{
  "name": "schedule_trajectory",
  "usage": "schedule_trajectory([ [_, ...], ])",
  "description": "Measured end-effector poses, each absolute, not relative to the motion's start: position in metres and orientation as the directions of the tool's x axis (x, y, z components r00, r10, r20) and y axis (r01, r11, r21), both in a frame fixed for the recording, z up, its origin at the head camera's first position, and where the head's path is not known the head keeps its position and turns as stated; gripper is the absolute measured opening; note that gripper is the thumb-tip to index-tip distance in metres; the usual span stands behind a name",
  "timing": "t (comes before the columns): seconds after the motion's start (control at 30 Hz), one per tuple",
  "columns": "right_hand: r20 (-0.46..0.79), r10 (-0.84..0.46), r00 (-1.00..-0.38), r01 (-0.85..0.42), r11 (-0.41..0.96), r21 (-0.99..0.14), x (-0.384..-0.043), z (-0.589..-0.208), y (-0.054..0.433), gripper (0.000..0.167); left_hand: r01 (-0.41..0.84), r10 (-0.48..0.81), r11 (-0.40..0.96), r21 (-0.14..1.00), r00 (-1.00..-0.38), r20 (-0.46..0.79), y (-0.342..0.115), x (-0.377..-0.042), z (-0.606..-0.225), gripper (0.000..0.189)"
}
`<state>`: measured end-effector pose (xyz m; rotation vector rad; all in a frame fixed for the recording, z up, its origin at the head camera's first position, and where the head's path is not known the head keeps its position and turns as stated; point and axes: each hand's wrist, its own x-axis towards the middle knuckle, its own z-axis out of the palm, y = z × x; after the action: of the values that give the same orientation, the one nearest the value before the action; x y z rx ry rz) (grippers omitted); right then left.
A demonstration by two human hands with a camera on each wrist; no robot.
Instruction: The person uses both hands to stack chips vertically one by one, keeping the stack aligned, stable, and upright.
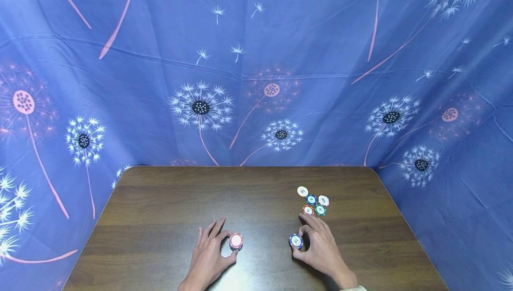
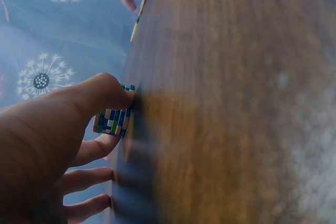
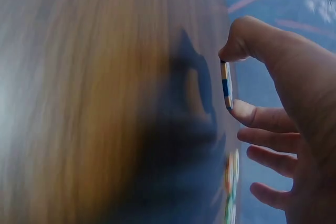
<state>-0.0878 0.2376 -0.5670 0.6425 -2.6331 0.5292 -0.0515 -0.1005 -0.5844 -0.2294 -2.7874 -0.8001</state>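
My left hand (image 1: 209, 255) pinches a stack of poker chips (image 1: 236, 240) between thumb and index finger. Its top chip is red-edged with a pale centre. Blue, green and cream edges of the stack (image 2: 112, 123) show in the left wrist view, partly behind the thumb. To the right, my right hand (image 1: 320, 247) pinches one blue poker chip (image 1: 296, 241) by its rim, face up. In the right wrist view this chip (image 3: 226, 85) looks lifted slightly off the tabletop, its shadow beside it. The other right fingers extend loosely.
Beyond my right hand lies a loose group of chips: a yellow-edged chip (image 1: 302, 191), a second blue chip (image 1: 311, 199), a white chip (image 1: 323, 200), a green chip (image 1: 320, 210) and a red chip (image 1: 307, 209). A blue dandelion-print curtain (image 1: 248, 117) surrounds the wooden table (image 1: 168, 202).
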Motion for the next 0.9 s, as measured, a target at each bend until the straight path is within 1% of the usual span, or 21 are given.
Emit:
schedule_trajectory([
  [0.23, 0.418, -0.480, -0.772, -0.606, 0.753, -0.255, -0.093, -0.565, 0.195, 0.038, 0.206, 0.087, 0.842, 0.499, -0.964, 0.251, -0.101, -0.052, -0.583, 0.040],
  [0.43, 0.405, -0.546, -0.733, -0.660, 0.714, -0.231, -0.098, -0.563, 0.164, 0.038, 0.213, 0.091, 0.847, 0.487, -0.961, 0.262, -0.101, -0.052, -0.583, 0.039],
  [0.67, 0.374, -0.597, -0.710, -0.697, 0.674, -0.246, -0.103, -0.557, 0.140, 0.035, 0.208, 0.102, 0.854, 0.477, -0.966, 0.240, -0.101, -0.052, -0.583, 0.039],
  [0.9, 0.331, -0.638, -0.695, -0.715, 0.663, -0.223, -0.109, -0.549, 0.122, 0.036, 0.214, 0.105, 0.855, 0.472, -0.963, 0.247, -0.102, -0.053, -0.584, 0.039],
])
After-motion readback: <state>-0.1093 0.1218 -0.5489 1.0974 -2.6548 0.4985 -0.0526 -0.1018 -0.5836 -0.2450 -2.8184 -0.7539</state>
